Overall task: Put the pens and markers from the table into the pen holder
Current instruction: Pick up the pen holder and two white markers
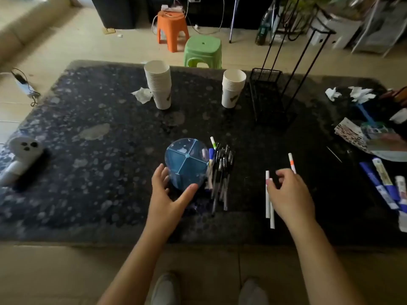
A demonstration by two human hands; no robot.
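A clear blue pen holder (187, 161) with divided compartments stands upright on the dark speckled table (88, 150); its compartments look empty. My left hand (168, 194) is open, fingers and thumb spread around its near side. A pile of black pens and a few white markers (220, 172) lies right of the holder. My right hand (288, 194) hovers with curled fingers over two white markers (269, 208). A white marker with an orange band (291, 161) pokes out behind its fingers; I cannot tell whether the hand grips it.
Two stacks of paper cups (159, 84) (232, 89) and a black wire rack (268, 95) stand farther back. Crumpled tissues, papers and several blue-white tubes (383, 186) crowd the right side. A white device (22, 157) lies at the left edge.
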